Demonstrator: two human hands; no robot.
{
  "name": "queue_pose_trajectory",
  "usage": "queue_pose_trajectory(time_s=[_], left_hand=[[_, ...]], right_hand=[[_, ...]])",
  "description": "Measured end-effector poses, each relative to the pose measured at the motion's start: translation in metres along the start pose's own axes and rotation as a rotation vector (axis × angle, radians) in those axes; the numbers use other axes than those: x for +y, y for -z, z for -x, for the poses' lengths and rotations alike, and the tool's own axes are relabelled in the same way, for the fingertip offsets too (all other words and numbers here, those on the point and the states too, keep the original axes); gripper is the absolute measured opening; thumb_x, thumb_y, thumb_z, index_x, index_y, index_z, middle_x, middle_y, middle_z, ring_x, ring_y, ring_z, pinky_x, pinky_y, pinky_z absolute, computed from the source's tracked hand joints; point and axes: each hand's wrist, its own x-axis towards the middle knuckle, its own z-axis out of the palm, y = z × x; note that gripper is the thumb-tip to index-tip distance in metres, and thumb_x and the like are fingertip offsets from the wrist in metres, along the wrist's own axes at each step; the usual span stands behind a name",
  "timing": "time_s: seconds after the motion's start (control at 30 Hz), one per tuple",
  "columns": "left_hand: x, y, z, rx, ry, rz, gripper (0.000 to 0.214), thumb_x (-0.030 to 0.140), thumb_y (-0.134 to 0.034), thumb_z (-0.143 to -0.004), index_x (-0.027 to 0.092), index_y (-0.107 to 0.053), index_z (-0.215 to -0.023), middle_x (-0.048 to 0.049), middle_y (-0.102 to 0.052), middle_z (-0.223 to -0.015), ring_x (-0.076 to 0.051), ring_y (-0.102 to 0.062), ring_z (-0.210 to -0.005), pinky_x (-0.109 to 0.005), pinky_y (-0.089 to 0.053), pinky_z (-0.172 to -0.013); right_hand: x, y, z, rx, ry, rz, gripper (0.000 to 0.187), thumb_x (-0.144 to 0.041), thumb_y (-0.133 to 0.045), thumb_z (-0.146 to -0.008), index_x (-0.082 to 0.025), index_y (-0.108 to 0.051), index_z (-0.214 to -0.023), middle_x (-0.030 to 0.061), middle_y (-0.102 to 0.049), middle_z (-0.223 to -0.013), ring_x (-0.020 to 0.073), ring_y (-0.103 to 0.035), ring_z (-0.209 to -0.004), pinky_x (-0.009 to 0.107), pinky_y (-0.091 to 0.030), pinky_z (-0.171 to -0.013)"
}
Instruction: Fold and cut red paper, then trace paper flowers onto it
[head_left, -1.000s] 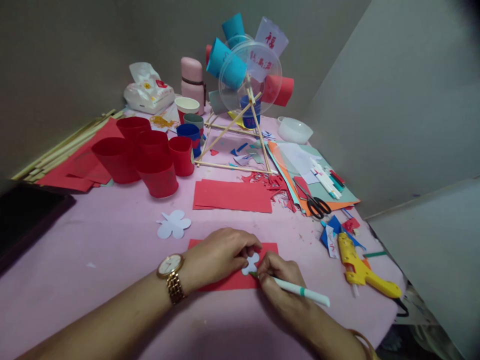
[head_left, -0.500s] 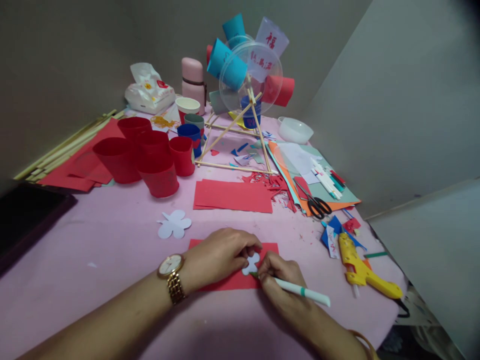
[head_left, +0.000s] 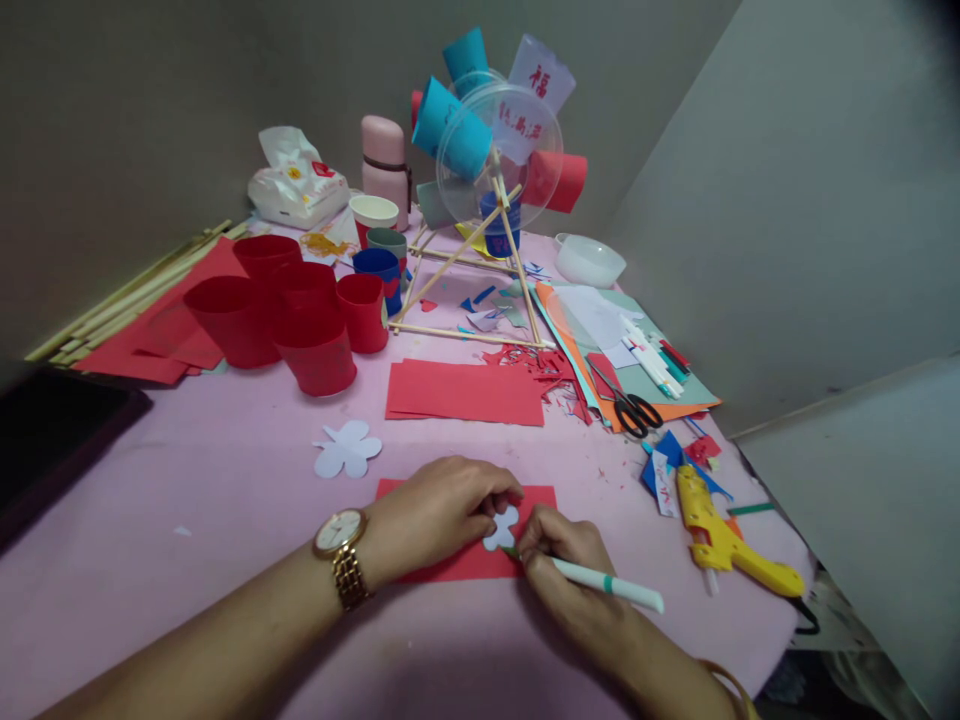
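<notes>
My left hand (head_left: pixel 454 512), with curled fingers, presses a small white paper flower (head_left: pixel 501 527) down on a red paper sheet (head_left: pixel 469 570). Part of the flower lies hidden under the fingertips. In a pinch near its tip, my right hand (head_left: pixel 566 565) holds a white marker pen (head_left: pixel 615 586) with a green band. The green tip touches the flower's lower right edge. A larger white paper flower (head_left: pixel 349 450) lies on the table up and left of my left hand. Beyond both hands is a stack of red paper strips (head_left: pixel 465 392).
Red paper cups (head_left: pixel 316 350) stand at the left, near a black flat object (head_left: pixel 67 440). A stick-framed wheel with cups (head_left: pixel 500 150) rises at the back. Scissors (head_left: pixel 637 412), several markers (head_left: pixel 652 360) and a yellow glue gun (head_left: pixel 731 545) lie at the right.
Very little differs: the pen's rear end has swung slightly to the right. My left hand keeps its place on the small flower.
</notes>
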Motion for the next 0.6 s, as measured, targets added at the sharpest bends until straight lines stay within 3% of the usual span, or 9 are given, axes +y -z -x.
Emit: queue_pose_trajectory(time_s=[0.6], left_hand=[[0.0001, -0.0001, -0.0012, 0.0, 0.008, 0.004, 0.035, 0.004, -0.054, -0.07, 0.02, -0.064, -0.099, 0.0007, -0.068, -0.083, -0.014, -0.059, -0.074, -0.022, -0.04, -0.065]], right_hand=[[0.0027, 0.0037, 0.0005, -0.038, 0.016, -0.027, 0.011, -0.012, -0.039, -0.062, -0.021, -0.045, -0.06, -0.0069, -0.038, -0.048, 0.0093, -0.033, -0.044, 0.022, -0.024, -0.044]])
